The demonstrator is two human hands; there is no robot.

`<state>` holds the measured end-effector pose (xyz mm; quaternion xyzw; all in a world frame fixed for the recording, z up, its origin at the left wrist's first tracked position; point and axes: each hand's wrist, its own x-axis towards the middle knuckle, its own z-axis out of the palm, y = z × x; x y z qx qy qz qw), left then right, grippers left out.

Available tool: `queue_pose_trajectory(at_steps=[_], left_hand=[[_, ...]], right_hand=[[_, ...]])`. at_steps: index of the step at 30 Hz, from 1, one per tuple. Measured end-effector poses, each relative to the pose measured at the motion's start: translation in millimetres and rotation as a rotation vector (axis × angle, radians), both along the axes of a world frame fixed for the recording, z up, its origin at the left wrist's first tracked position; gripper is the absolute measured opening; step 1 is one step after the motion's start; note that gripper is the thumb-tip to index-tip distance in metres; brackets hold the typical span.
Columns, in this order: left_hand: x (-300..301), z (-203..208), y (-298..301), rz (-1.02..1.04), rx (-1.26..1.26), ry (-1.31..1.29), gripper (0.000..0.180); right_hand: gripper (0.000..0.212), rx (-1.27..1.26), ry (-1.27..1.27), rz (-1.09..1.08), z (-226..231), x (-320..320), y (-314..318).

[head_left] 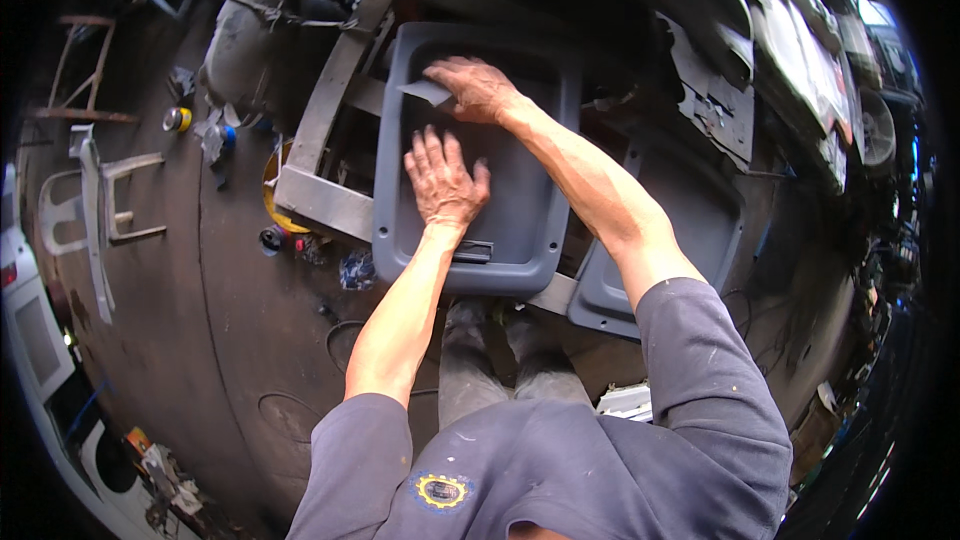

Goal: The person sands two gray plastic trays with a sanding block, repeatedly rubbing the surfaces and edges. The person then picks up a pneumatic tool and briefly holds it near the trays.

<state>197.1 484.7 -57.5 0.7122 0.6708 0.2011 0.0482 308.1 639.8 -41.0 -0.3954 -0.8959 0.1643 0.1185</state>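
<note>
Across an open grey frame (pixel 325 205), we list one grey tray-shaped panel (pixel 540 276), its rim raised, its middle recessed, with one dark rectangular fitting (pixel 473 252) near the edge closest to the person. Over the recess we record two bare hands, near but apart. Left hand (pixel 442 180): palm down, fingers spread; whether it presses on the panel, we cannot tell. Right hand (pixel 482 92): farther up the panel, slightly blurred, closed on a pale sheet (pixel 425 92) that projects leftward. Just beside, to the right, we enter a second grey panel (pixel 606 318) of similar form. Left of the frame: one yellow rounded container (pixel 271 192), partly hidden. Farther left, on the dark floor (pixel 160 340): one small yellow-banded roll (pixel 177 120) and one brown metal stand (pixel 80 70).
</note>
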Motion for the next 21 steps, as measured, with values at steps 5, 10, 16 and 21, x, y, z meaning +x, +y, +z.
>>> queue_pose_trajectory(at_steps=[5, 10, 16, 21], left_hand=[[-1.7, -1.8, 5.3, 0.097, -0.039, -0.037, 0.075], [11.7, -0.8, 8.8, 0.085, -0.109, 0.024, 0.079], [20.9, -22.6, 28.3, 0.190, -0.075, 0.150, 0.081], [39.3, -12.5, 116.7, 0.101, -0.128, 0.150, 0.078]], right_hand=[[0.045, 0.115, -0.118, -0.389, -5.3, 47.8, -36.4], [0.032, 0.146, -0.414, -0.569, 16.1, 67.8, -58.0], [0.038, 0.111, -0.154, -0.609, 23.5, 46.9, -177.4], [0.063, 0.008, 0.123, -0.488, 0.4, 51.3, -295.7]])
